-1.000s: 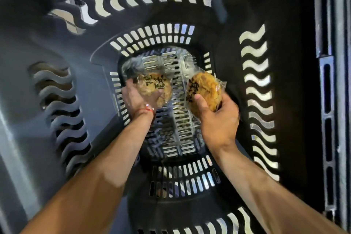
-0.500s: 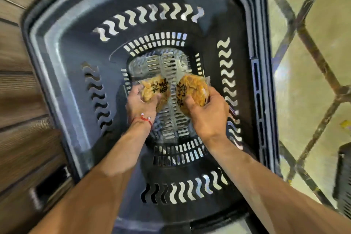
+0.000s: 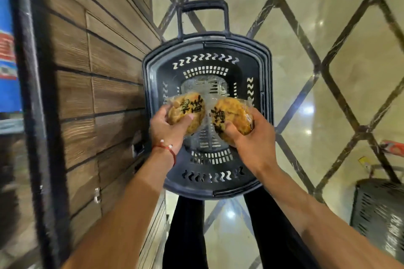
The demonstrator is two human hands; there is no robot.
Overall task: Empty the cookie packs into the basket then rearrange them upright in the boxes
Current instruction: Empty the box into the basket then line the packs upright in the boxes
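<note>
Left hand [image 3: 168, 131] grips one cookie pack [image 3: 188, 109], right hand [image 3: 251, 142] a second pack [image 3: 234, 113], above the open basket [image 3: 267, 76] beside the wall [image 3: 98, 72].

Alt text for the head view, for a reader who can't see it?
The left hand grips one cookie pack and the right hand a second cookie pack, both held over a dark slotted basket on a glossy floor. A wood-panelled wall runs along the left.

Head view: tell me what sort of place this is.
Probably a shop: a black plastic shopping basket with pull handle on a polished tiled floor, a sealed cookie pack held over it.
</note>
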